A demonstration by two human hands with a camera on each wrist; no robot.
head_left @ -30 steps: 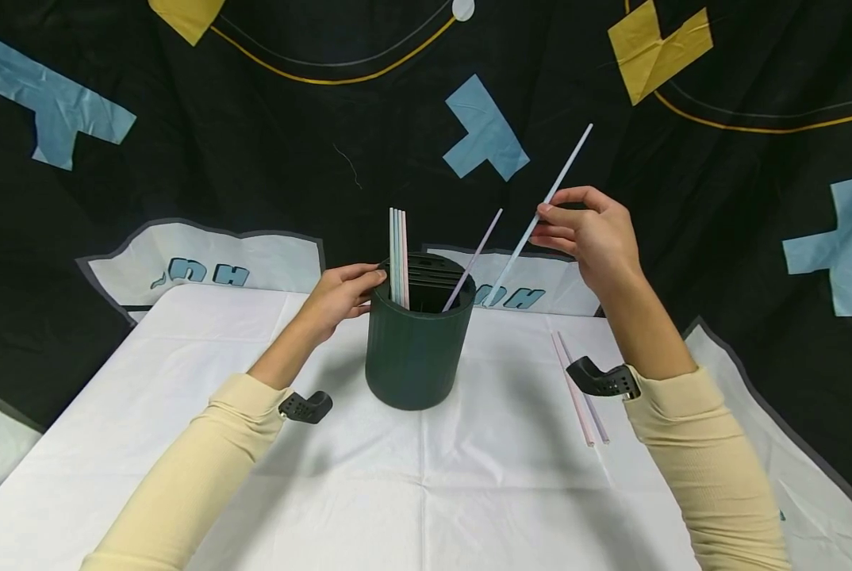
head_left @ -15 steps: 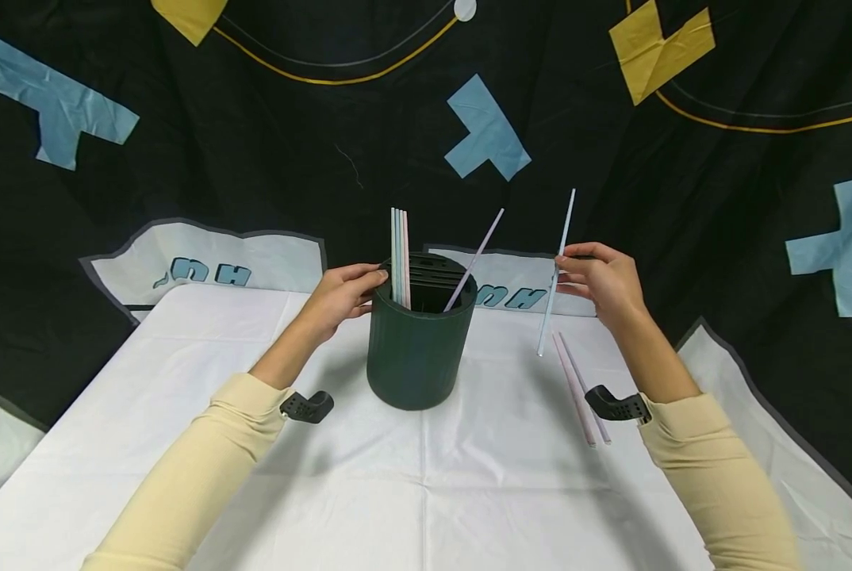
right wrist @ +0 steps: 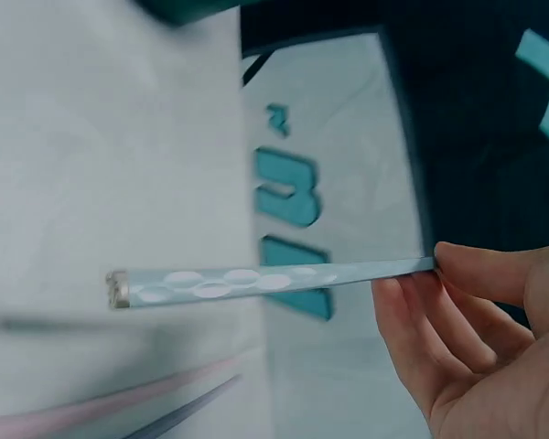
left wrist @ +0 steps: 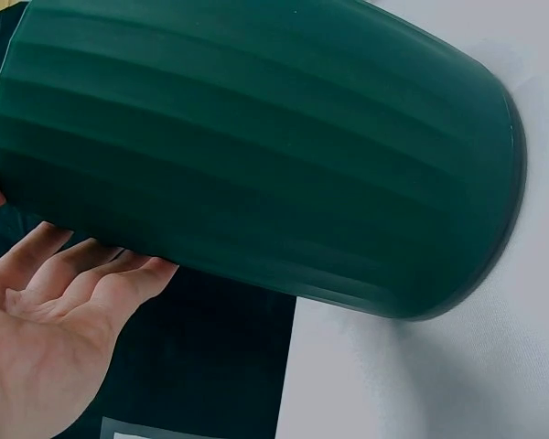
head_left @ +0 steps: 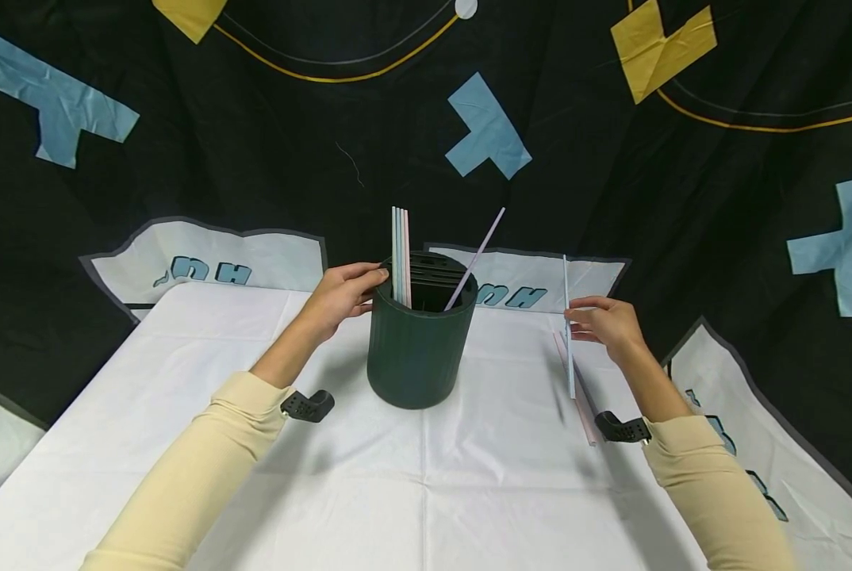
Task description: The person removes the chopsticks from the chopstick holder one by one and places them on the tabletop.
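Head view shows the left hand resting against the left side of a dark green ribbed holder, fingers nearly straight along its wall near the rim; the left wrist view confirms the relaxed fingers lying flat on the ribs. Right of the holder, the right hand pinches a pale blue straw between thumb and fingertips, holding it close to upright with its lower end near the white tablecloth. The right wrist view shows white ovals printed along that straw. Two more straws, one pink, lie flat on the cloth just beneath the held one. Inside the holder, three straws stand upright at the left rim, and a lilac straw leans right.
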